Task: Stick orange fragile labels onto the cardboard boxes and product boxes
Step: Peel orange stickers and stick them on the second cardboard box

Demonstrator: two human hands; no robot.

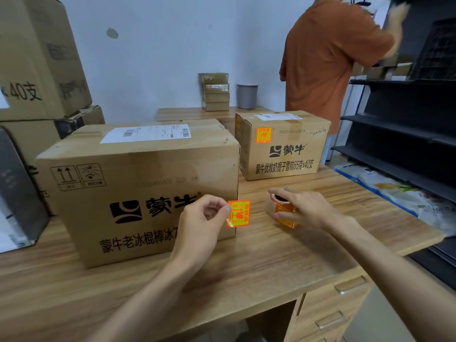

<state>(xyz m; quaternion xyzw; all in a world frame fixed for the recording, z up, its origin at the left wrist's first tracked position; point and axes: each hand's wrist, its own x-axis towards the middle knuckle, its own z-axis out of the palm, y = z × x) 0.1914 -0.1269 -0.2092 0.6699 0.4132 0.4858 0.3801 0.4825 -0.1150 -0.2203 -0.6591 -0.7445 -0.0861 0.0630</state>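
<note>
My left hand (201, 219) pinches a loose orange fragile label (239, 213) by its left edge, in front of the lower right corner of a large cardboard box (138, 188) with black print. My right hand (304, 208) grips the roll of orange labels (282, 211), which rests on the wooden table (271, 262). Behind it, to the right, stands a smaller cardboard box (283, 154) with an orange label (264, 135) stuck on its front upper left.
Stacked cartons (37, 70) rise at the left, with a dark box (17, 193) beside them. A pile of small flat boxes (216, 92) and a grey cup (247, 96) sit at the back. A person in an orange shirt (328, 58) stands by black shelving (407, 119) on the right.
</note>
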